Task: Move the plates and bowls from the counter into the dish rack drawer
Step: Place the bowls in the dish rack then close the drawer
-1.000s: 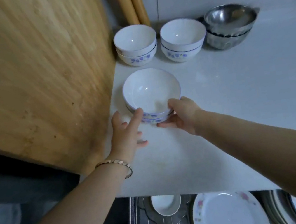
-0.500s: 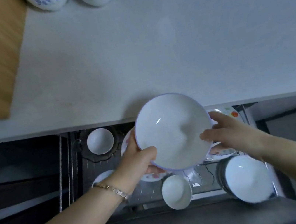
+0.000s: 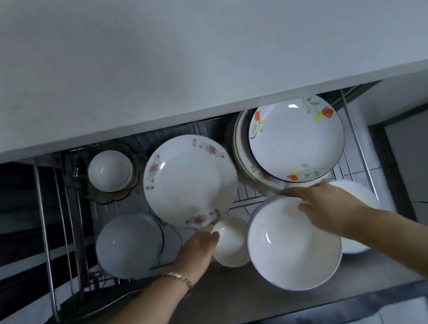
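1. Since half a second ago the big bowl [image 3: 290, 245] has been carried down off the counter [image 3: 188, 40] and over to the right front of the drawer [image 3: 60, 242], and only the right hand [image 3: 324, 208] is left on it.
2. Its far rim is pinched by that hand, thumb inside, fingers hidden behind the rim, so the bowl hangs below and to the left of the grip, mouth up and tipped a bit.
3. Another white bowl [image 3: 361, 211] is partly hidden behind the right hand and the big bowl.
4. The left hand [image 3: 196, 251] has been let go of the big bowl and is now laid against the near rim of a small bowl [image 3: 232, 243] just left of it. Whether it's actually gripped can't be told, the fingers are curled and mostly hidden.
5. A pink-flowered plate [image 3: 187, 180] is leaned over the small bowl, and an orange-flowered plate [image 3: 296, 137] is stacked at the back right.
6. Two more bowls are sat on the left, one at the back [image 3: 110, 171] and a greyish one at the front [image 3: 129, 245].
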Available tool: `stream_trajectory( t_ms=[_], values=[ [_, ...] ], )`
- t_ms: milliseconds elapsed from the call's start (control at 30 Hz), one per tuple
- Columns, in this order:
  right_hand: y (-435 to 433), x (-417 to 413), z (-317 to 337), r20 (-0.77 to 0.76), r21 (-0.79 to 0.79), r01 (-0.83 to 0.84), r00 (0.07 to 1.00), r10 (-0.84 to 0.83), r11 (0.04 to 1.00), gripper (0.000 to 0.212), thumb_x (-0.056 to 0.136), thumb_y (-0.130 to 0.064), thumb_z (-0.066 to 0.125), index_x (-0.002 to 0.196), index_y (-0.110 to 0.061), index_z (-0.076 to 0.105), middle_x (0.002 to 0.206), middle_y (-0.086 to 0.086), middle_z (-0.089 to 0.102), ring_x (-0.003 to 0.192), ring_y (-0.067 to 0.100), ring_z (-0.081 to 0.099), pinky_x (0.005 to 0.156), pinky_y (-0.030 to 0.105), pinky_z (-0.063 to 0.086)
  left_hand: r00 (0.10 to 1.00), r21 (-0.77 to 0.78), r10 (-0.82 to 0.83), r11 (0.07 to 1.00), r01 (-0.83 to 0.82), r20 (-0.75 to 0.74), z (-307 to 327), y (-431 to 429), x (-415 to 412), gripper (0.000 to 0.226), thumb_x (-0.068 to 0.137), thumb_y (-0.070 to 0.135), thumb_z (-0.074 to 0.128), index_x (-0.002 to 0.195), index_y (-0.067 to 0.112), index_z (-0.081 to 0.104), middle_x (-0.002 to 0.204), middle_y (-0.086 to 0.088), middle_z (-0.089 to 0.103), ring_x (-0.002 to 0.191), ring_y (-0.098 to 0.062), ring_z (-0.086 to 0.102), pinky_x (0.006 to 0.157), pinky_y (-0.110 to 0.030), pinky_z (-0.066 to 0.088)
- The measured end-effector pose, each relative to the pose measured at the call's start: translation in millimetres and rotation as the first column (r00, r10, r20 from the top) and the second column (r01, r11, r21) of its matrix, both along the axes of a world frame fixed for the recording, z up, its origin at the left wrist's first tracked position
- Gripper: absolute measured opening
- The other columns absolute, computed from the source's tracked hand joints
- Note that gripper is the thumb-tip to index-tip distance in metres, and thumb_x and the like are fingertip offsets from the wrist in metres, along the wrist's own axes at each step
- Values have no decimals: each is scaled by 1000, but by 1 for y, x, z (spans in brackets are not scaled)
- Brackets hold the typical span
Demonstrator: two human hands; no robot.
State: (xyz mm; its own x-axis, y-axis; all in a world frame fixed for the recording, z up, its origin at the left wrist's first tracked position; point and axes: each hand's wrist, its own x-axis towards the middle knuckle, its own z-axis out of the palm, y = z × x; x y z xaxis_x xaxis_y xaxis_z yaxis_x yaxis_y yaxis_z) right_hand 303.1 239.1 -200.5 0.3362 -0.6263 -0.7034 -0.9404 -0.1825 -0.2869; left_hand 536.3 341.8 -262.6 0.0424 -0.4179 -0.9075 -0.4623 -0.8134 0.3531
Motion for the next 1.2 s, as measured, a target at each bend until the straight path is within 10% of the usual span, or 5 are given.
stream_trajectory(
  t_ms=[867, 1200],
  values=[
    [3, 71, -73, -191, 25, -563, 808, 557, 826, 40, 96, -12, 37, 133, -23, 48, 113, 7, 65, 107, 29, 61, 71, 30, 38, 969, 75, 15, 997, -35, 245, -90, 17, 19, 44, 87, -4, 42, 128, 6, 54, 127, -18, 59, 118, -34, 54, 92, -36, 47],
    [-16, 106, -117, -225, 165, -668, 690, 688, 725, 38, 97, -9, 40, 130, -21, 54, 134, 2, 55, 124, 25, 52, 99, 33, 44, 971, 62, 32, 997, -48, 237, -96, 17, 21, 45, 86, -5, 39, 126, 8, 56, 127, -16, 60, 118, -32, 54, 91, -33, 45]
  ],
)
